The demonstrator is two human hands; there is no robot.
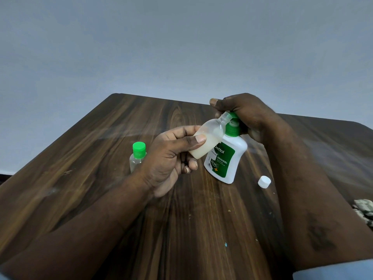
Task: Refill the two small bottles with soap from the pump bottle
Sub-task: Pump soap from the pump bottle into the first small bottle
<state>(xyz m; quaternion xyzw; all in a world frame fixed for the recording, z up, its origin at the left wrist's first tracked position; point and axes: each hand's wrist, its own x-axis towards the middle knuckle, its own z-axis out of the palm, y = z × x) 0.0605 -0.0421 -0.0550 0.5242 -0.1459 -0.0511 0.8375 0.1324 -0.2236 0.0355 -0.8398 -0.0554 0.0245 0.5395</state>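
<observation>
Left hand [171,158] grips the uncapped small bottle [207,138], right hand [247,115] clasps the pump bottle [229,160]; I should hold mouth under spout, pressing slowly.

I read "Dettol" in white on the green label [223,158] of the pump bottle [238,152], just right of the frame's centre, with "ORIGINAL" beneath it; the smaller print below I couldn't make out.
</observation>
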